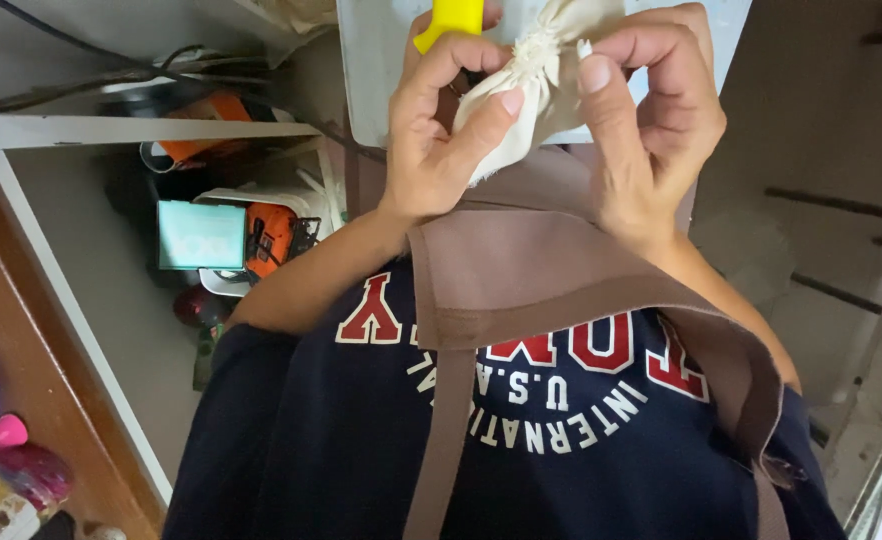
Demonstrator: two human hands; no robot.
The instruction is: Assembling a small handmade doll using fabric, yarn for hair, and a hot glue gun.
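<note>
My left hand (441,130) is pinching the cream cloth bag (536,75) | my right hand (651,120) is gripping its gathered neck | yellow handle (448,22) behind.

Open floor to the right of the right hand (651,120); cluttered white shelf unit (141,131) crowds the left hand (441,130).

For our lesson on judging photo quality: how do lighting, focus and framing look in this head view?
Head view: even, soft light on both hands, left hand and right hand, which are sharp; the cream cloth bundle is bright; the yellow handle is cropped by the top edge; lower left corner is blurred.
</note>
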